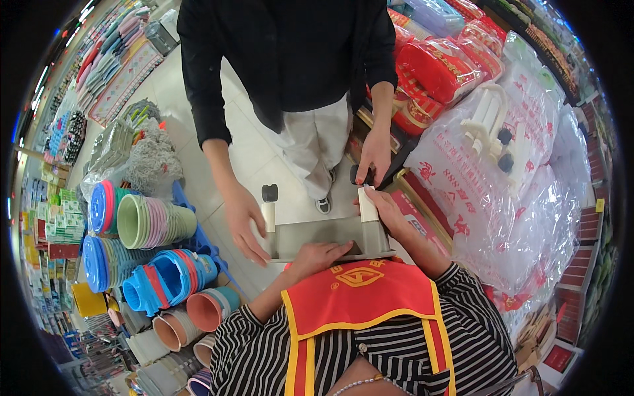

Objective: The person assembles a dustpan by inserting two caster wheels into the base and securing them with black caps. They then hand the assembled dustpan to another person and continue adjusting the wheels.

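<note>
two pairs of hands on a grey rack

the left hand (321,254) lies flat, fingers together, on the near edge of the grey rack (323,237), gripping nothing. the right hand (386,208) is closed round the rack's right white post (367,204). the rack is held up between two people, above the floor. opposite, another person's hand (244,221) touches the left post (268,214). stacked plastic basins (155,221) lie left.

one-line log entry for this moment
left hand: flat on grey tray | right hand: gripping white post | other person's hand: on opposite post
</note>
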A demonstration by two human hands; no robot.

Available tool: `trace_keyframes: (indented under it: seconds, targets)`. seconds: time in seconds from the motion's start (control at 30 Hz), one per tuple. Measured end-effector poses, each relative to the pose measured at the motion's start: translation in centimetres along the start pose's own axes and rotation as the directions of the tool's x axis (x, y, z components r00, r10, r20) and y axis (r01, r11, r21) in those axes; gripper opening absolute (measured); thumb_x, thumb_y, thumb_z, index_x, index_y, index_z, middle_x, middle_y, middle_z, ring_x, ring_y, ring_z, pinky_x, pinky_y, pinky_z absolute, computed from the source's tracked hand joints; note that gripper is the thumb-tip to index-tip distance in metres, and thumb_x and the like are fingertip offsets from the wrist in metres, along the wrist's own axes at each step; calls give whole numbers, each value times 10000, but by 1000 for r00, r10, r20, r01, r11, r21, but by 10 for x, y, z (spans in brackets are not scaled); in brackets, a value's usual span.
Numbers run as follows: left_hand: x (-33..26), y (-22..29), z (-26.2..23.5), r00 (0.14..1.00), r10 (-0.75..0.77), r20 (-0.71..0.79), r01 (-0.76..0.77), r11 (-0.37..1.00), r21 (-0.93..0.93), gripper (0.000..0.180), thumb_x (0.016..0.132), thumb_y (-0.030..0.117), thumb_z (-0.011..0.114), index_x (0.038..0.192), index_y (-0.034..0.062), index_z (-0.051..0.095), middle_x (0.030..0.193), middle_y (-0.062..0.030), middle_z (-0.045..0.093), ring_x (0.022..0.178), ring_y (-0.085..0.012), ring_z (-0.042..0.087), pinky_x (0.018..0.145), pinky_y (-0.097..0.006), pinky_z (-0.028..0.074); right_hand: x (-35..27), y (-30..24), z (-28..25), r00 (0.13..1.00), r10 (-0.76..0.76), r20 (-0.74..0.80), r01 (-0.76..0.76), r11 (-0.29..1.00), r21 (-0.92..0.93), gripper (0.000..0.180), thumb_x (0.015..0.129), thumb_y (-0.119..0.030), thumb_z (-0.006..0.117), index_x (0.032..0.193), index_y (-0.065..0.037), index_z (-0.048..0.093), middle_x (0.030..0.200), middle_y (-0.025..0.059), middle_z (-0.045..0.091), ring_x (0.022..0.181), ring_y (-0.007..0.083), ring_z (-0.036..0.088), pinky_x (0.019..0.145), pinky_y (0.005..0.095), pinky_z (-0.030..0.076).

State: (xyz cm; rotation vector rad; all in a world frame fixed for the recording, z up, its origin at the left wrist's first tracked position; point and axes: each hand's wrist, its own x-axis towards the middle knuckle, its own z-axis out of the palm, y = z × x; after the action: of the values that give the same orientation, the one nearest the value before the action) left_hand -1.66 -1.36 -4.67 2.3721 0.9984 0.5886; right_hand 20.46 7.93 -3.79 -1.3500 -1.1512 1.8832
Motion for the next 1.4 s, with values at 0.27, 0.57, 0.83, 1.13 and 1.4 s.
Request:
trace_keyframes:
  seconds: [0.27,0.57,0.83,1.13,1.4]
  targets:
    - [11,7,-27,980,-79,181,137,933,-333,498,777,121,670,1264,114,566,830,-92,587,709,-251,587,641,-288,475,-6,3,7,999,18,-27,-18,1000,-6,549,948,-477,393,925,13,640,739,48,604,662,121,563,620,238,432]
    - [31,-25,-13,889,-456,-41,330,702,-631,275,933,192,554,1128,5,609,880,-89,618,790,-154,573,702,-280,459,-8,9,10,1000,-28,-13,27,999,-42,546,944,-488,416,933,11,638,763,39,595,691,116,553,640,240,426]
    - [83,-24,22,874,-487,4,378,674,-635,416,1003,329,375,1059,-20,592,842,-211,642,735,-356,619,686,-374,474,-3,25,3,992,-114,-47,109,989,-97,546,942,-466,488,837,51,626,745,14,566,686,73,486,613,230,397]
    - [96,-7,6,906,-388,168,409,905,-119,474,998,370,326,999,-29,580,789,-251,606,827,-420,584,703,-469,439,-6,31,-15,986,-123,-115,127,992,22,473,974,-383,411,1120,28,594,960,82,634,862,145,581,794,260,434]
    - [93,3,-13,968,-96,-230,102,995,16,280,895,191,569,1073,-24,585,1123,-182,605,1073,-354,559,873,-428,461,9,13,-24,971,-128,-203,177,954,243,473,977,-424,417,1062,-1,609,915,62,619,828,133,579,760,257,450]
